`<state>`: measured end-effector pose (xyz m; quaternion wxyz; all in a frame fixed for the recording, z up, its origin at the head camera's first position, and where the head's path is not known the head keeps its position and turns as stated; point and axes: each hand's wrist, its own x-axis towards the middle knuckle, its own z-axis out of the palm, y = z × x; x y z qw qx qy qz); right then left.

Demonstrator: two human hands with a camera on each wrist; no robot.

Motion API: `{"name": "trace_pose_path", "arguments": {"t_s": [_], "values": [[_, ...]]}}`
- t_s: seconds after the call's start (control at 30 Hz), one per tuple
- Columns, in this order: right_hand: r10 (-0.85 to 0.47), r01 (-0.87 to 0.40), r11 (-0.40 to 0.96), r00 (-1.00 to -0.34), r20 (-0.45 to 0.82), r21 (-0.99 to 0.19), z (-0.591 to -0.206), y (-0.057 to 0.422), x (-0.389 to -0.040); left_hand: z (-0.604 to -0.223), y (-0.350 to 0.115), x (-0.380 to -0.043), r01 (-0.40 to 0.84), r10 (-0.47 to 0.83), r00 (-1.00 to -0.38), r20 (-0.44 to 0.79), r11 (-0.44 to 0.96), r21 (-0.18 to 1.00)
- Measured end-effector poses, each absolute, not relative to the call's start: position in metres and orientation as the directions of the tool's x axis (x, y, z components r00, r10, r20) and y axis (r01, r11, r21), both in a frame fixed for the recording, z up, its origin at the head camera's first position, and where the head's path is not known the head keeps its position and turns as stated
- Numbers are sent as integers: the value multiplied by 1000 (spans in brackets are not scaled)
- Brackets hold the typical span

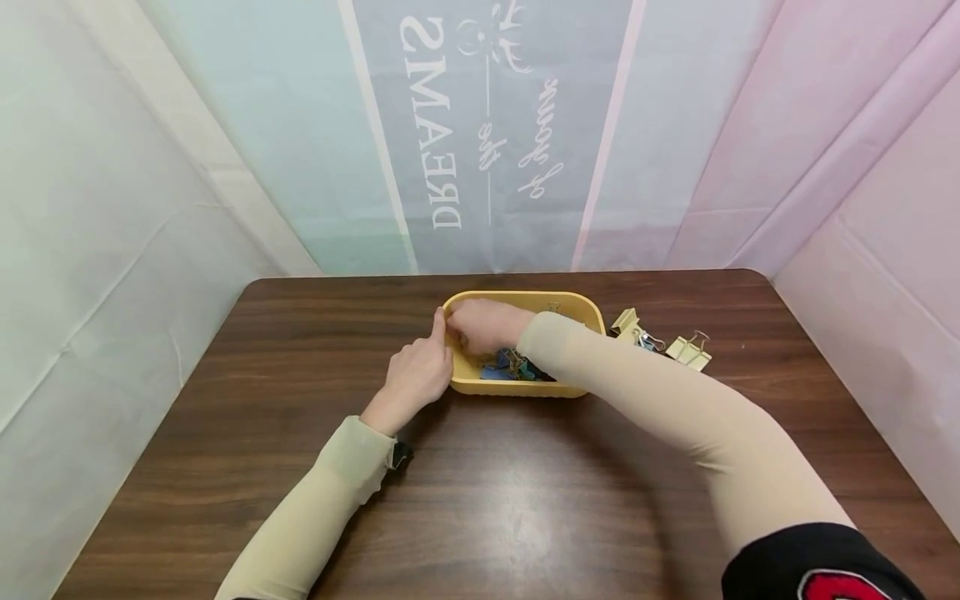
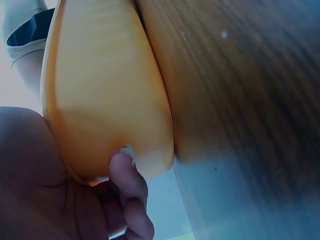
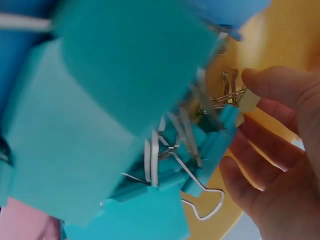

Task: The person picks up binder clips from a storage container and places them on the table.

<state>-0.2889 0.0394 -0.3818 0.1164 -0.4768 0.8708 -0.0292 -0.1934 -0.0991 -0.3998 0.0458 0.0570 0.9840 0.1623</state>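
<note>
A yellow plastic bin [image 1: 517, 389] stands on the table with binder clips inside it. At its left end my left hand [image 1: 420, 367] holds the bin, the index finger stretched along the rim; in the left wrist view a curled fingertip [image 2: 121, 159] meets the outer wall. My right hand [image 1: 487, 325] is down inside the bin. Up close, its thumb and fingers pinch a small yellow binder clip [image 3: 249, 101] with gold-coloured wire handles. Beside it lie large teal binder clips [image 3: 145, 215] with silver handles, blurred in part, plus a blue clip [image 3: 230, 11] and a pink one [image 3: 22, 220].
Right of the bin, pale yellow binder clips [image 1: 688, 353] and a smaller silver-handled one [image 1: 647, 340] lie on the brown wooden table [image 1: 525, 483], partly behind the right sleeve [image 1: 660, 400]. A printed cloth [image 1: 487, 167] hangs behind the table's far edge.
</note>
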Motion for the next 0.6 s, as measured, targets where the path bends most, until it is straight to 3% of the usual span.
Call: {"name": "trace_pose_path", "arguments": {"t_s": [0.17, 0.4, 0.6], "values": [[-867, -849, 499, -488, -106, -172, -378, 40, -291, -399, -100, -192, 98, 124, -990, -61, 942, 320], [-838, -825, 536, -494, -232, -179, -378, 40, -288, -400, -100, -191, 92, 119, -991, -67, 944, 318], [-865, -838, 499, -467, -183, -220, -380, 42, -290, -399, -99, -190, 99, 123, -991, -59, 945, 311]]}}
